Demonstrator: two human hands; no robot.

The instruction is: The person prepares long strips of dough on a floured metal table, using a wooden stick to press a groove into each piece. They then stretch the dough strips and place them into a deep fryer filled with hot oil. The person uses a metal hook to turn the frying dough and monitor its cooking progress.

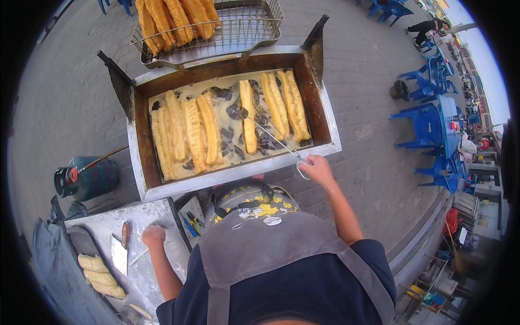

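Observation:
Metal tongs [280, 142] are held in my right hand [319, 168] at the near right rim of a rectangular fryer [235, 172]. The tongs reach over the oil, and one tip lies on a fried dough stick [248, 134] near the fryer's middle; the other arm of the tongs is apart from it. Several more dough sticks [194, 134] float to the left and two groups [276, 105] to the right. My left hand [153, 235] is curled over the floured metal worktop [154, 280], close to a thin stick [139, 257]; whether it holds anything is hidden.
Beyond the fryer, a wire basket [252, 24] holds browned dough sticks [178, 20]. A cleaver [119, 254] and raw dough pieces [99, 276] lie on the worktop. A gas cylinder [95, 178] stands left. Blue chairs [422, 126], tables and a person [426, 28] are at the right.

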